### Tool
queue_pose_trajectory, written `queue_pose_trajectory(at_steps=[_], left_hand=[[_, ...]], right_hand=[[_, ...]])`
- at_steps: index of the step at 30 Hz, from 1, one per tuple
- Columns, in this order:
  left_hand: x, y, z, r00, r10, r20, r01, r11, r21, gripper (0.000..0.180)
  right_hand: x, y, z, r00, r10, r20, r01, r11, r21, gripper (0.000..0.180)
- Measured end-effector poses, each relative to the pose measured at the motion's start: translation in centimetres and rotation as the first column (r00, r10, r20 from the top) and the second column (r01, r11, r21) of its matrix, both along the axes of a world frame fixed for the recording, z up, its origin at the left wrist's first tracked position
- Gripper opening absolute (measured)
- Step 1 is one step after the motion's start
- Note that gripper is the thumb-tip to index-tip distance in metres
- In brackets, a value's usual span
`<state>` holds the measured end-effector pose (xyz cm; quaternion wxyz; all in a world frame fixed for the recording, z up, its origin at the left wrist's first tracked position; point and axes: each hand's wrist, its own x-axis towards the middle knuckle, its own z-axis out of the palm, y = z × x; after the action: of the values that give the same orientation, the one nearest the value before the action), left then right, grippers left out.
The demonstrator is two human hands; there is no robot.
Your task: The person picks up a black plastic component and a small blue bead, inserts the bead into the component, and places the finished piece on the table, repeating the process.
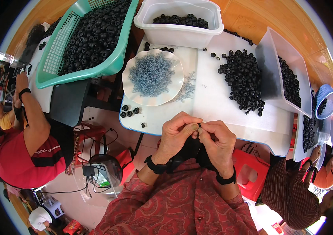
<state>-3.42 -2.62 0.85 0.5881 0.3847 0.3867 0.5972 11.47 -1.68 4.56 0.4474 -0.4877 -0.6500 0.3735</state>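
— Grip state, quick?
— Both pinched. My left hand and right hand meet thumb-and-finger, tips together, around a small dark piece. Fingers cover most of it; can't tell its shape or whether it's one part or two.

— Where's that, exactly?
— In front of my patterned shirt, by the near edge of the white table. Held up, not resting on anything I can see.

— Main risk?
— A drop. Tiny part, fingertip hold only; if one thumb slips or the two hands push unevenly, it could shoot out. Near the edge like this, it might miss the table and land in my lap or on the pink floor.

— Others?
— Misalignment: my fingers block the view, so a crooked part could go unnoticed. Mix-ups too: four black caps and a lone black bit sit left of my hands, the big heap of black parts beyond on the right. A dropped one could get lost there.

— The plate?
— White scalloped plate, clear bluish bits heaped in it, more spilled beside it. A sleeve or wrist catching the rim could scatter them.
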Motion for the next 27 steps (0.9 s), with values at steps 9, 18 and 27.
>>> queue_pose_trajectory(at_steps=[9,18,27], left_hand=[[1.0,1.9,0.0,0.918,0.118,-0.379,-0.096,0.992,0.076,0.014],[2.1,3.1,-1.6,0.763,0.272,-0.586,-0.157,0.958,0.240,0.015],[2.8,3.2,-2.1,0.658,0.369,-0.656,-0.175,0.923,0.344,0.017]], right_hand=[[0.7,2.2,-3.1,0.999,-0.012,0.051,0.009,0.998,0.056,0.012],[0.0,2.7,-5.4,0.973,-0.174,0.150,0.144,0.972,0.188,0.013],[0.4,3.6,-4.3,0.915,-0.244,0.321,0.113,0.919,0.377,0.016]])
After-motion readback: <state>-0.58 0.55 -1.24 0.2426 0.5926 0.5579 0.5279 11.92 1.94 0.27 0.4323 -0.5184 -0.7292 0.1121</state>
